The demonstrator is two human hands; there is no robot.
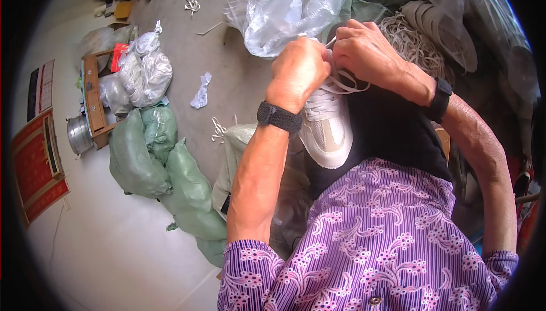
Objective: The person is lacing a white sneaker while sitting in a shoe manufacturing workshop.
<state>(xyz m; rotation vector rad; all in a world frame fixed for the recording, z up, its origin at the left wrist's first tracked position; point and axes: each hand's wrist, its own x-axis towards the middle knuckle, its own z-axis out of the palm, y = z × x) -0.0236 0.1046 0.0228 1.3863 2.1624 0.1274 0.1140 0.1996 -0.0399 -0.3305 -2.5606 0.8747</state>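
A white sneaker [329,137] with beige panels rests on my lap over dark cloth, its toe pointing toward me. White shoelace [347,88] runs across its tongue, with a loose loop hanging to the right. My left hand [300,67] is closed at the upper end of the shoe, fingers curled around lace there; its fingertips are partly hidden. Close beside it, my right hand [367,52] pinches the shoelace, and a short length of it shows between the two hands. Both wrists wear black bands.
A clear plastic bag [296,9] lies just beyond my hands. To the right sit a heap of white laces [418,41] and stacked pale shoe parts [441,29]. Green stuffed sacks [185,180] and a wooden table [92,92] with bags stand left. Loose laces [192,4] lie on the floor.
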